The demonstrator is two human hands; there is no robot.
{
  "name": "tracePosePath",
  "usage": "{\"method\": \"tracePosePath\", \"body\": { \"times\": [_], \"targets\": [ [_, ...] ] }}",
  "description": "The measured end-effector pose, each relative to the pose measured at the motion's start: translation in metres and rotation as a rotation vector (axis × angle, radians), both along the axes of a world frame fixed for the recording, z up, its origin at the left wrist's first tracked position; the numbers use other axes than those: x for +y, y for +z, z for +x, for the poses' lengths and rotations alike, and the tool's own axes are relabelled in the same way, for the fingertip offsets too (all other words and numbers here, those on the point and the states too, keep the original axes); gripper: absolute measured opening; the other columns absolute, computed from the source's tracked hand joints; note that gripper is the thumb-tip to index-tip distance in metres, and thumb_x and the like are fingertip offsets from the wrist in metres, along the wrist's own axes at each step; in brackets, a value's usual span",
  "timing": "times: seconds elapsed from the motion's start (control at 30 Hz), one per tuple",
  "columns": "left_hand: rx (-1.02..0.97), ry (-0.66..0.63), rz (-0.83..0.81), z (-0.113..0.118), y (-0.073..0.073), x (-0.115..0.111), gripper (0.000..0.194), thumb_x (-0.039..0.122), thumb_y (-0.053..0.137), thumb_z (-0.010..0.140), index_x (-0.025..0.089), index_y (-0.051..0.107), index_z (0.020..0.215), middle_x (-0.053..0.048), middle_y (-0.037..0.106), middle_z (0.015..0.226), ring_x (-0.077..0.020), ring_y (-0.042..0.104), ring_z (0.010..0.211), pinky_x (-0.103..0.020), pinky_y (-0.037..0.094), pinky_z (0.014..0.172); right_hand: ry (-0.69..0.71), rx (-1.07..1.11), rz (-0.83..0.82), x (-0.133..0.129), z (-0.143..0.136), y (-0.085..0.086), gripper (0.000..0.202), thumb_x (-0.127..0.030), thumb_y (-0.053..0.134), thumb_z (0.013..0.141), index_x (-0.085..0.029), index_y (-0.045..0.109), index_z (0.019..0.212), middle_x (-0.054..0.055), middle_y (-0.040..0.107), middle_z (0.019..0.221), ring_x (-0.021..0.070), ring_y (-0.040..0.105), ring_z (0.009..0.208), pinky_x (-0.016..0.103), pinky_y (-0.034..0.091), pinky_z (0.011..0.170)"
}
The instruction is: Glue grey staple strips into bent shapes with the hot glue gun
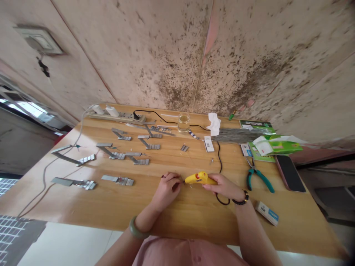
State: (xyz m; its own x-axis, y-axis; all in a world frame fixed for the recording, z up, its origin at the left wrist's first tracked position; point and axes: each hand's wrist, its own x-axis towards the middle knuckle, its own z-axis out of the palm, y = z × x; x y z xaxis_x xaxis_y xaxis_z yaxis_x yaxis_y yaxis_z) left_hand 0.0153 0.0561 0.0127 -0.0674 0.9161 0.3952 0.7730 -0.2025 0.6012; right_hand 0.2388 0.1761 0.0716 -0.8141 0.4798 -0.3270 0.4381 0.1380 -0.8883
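Head view: the right hand [225, 186] has its fingers wrapped round the rear of a yellow gun-shaped tool [197, 178], which shows red on its upper side and a dark patch on its body. Its narrow front end points left, just beside the fingertips of the left hand [167, 189], at the near middle of the wooden table [194, 221]. That left hand is bent with thumb and fingers drawn together; whether it pinches anything, I cannot tell. Both forearms reach in from the near edge, a green bangle [137, 228] on the left wrist, black beads [240, 198] on the right. A dark cord [222, 201] loops beneath the right hand. Further right lie teal-handled pliers [257, 176], a phone [290, 173] and a white-and-blue box [267, 213], its lettering too small to read. Beyond the tool, a white box [209, 144] bears a dark printed label, likewise illegible. Jointed grey strips [119, 180] are spread out on the left, some bent at an angle, others nearly straight
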Motion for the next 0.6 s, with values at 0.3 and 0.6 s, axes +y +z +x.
{"method": "tracePosePath", "body": {
  "times": [0.3,0.6],
  "targets": [
    [-0.009,-0.003,0.001,-0.0009,-0.0041,-0.0003,0.013,0.013,0.053,0.080,0.020,0.064,0.074,-0.007,0.064,0.091,-0.0182,0.057,0.086,-0.034,0.045,0.076,-0.011,-0.002,0.027,-0.0010,-0.0008,0.0011,0.041,-0.047,0.055,0.082,-0.015,0.062,0.108,0.003,0.064,0.084,0.0129,0.052,0.060,0.024,0.042,0.055],
    [-0.008,-0.003,-0.012,-0.0004,-0.0006,-0.0004,0.014,0.013,0.053,0.079,0.020,0.064,0.074,-0.006,0.064,0.091,-0.0180,0.057,0.085,-0.034,0.044,0.077,-0.007,0.016,0.044,-0.0006,-0.0016,0.0017,0.040,-0.045,0.055,0.083,-0.016,0.062,0.109,0.004,0.065,0.090,0.0158,0.056,0.069,0.025,0.044,0.061]
  ]
}}
